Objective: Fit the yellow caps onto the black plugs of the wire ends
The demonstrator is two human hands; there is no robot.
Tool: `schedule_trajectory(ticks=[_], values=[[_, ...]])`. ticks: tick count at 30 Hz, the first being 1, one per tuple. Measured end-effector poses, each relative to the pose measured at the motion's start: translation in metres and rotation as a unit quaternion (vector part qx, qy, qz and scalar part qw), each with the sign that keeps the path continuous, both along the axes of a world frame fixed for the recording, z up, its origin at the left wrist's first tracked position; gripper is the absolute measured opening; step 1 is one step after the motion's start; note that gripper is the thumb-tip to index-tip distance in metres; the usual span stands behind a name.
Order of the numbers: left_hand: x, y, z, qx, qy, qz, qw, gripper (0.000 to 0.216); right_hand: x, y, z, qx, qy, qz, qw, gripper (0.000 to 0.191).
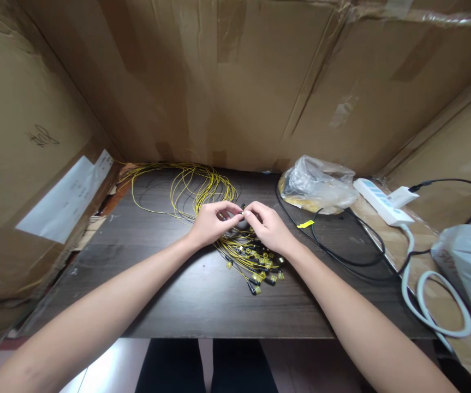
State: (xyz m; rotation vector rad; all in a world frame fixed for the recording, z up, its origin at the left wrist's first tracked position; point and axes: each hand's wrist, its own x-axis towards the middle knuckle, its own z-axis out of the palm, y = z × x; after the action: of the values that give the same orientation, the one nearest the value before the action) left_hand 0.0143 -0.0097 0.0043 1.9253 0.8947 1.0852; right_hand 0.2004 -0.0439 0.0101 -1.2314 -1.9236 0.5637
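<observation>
My left hand and my right hand meet fingertip to fingertip above the middle of the table. Both are closed in a pinch around a small black wire end, mostly covered by the fingers. Yellow wires run in a loose bundle from the back left and pass under my left hand. Below the hands fan out several wire ends with black sleeves and clear yellowish connector caps. A few of them lie nearer the front edge.
A crumpled clear plastic bag sits at the back right. Black cable with a yellow tag loops beside it. A white power strip, its coiled cord and a white bag are farther right. Cardboard walls surround the dark table.
</observation>
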Motion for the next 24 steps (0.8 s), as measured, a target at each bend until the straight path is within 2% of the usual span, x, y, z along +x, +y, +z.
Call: schedule_trajectory(ticks=[5,16,24], values=[[-0.0004,0.0012,-0.0001,-0.008,0.0,0.003,1.0,0.019,0.0024,0.0007,-0.0003,0.013,0.018,-0.013,1.0,0.012],[-0.0011,0.0028,-0.0023,-0.02,0.001,0.002,1.0,0.022,0.0055,0.0017,-0.002,-0.014,0.04,-0.033,0.999,0.013],[-0.0005,-0.0009,-0.0006,0.019,0.004,0.004,1.0,0.017,0.002,0.0018,-0.0026,-0.033,0.013,-0.025,0.999,0.03]])
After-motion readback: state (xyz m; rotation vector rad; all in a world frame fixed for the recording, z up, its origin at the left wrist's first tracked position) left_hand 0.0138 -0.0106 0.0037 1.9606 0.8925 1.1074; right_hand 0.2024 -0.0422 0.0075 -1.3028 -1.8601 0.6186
